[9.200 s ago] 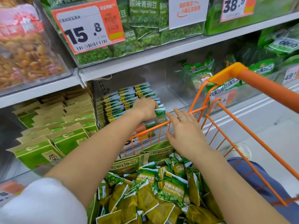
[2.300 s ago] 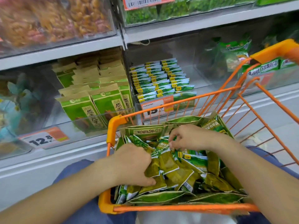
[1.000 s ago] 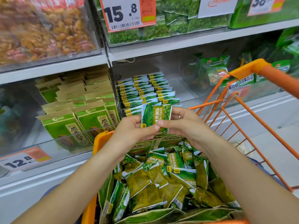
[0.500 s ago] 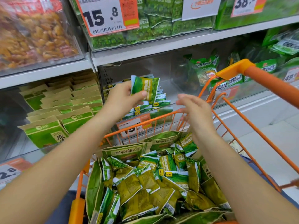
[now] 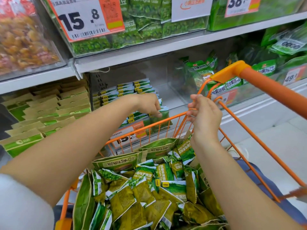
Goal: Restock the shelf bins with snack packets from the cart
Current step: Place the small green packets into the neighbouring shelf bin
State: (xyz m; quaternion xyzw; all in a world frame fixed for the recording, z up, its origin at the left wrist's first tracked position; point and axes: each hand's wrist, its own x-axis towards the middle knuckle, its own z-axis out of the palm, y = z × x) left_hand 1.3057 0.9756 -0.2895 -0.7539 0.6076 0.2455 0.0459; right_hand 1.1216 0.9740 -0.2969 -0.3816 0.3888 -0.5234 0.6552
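Reaching into the clear shelf bin [image 5: 166, 83] beyond the cart [image 5: 259, 90], the left hand [image 5: 147, 103] pinches a green snack packet [image 5: 163, 113] upright, apparently to slot it at the front of the rows. The right hand [image 5: 204, 113], fingers loosely curled and empty, hovers over the cart's front rim. Half a second ago the packet was held higher.

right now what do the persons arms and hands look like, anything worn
Both forearms are bare. The left arm carries a white sleeve at its upper part. The left hand shows no jewellery. The right hand seems to have a thin ring on one finger.
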